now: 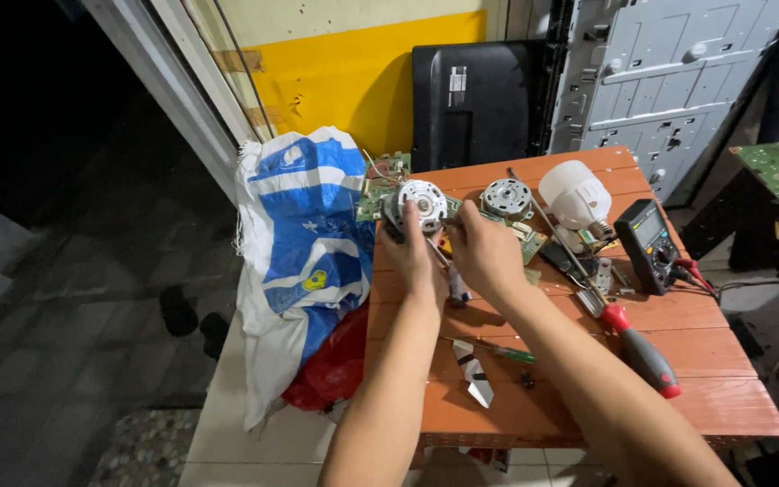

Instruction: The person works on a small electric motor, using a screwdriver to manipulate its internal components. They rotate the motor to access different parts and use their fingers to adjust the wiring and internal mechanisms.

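The small electric motor [418,206], a round metal body with a pale end plate, was held up over the far left corner of the red-brown slatted table [705,361]. The left hand [410,252] was closed around its near side, thumb up against the plate. The right hand [484,252] sat just right of the motor with its fingers pinched toward the shaft end; what, if anything, they gripped could not be told from the head view.

By the look of it, the step in hand was work on the motor's end (turning or pulling something at the shaft), and any next move would need the left hand to keep the body steady while the right worked with a fine pinch.

A 2nd motor [506,197] lay on the table just right of the held one, with green circuit boards [525,236] beneath and between them. Further right stood a white bulb [575,196], then a dark multimeter [646,243] with red leads. A long screwdriver with a red and grey handle [642,352] lay near and to the right of the motor, and a small green-handled screwdriver [498,350] lay nearer still.

Left of the motor a blue and white sack [299,243] slumped over a red bag [335,370]. Beyond it rose a yellow wall [344,81], a black panel [471,104] and a grey metal backplate [669,81]. The floor was tiled, and dark to the left.
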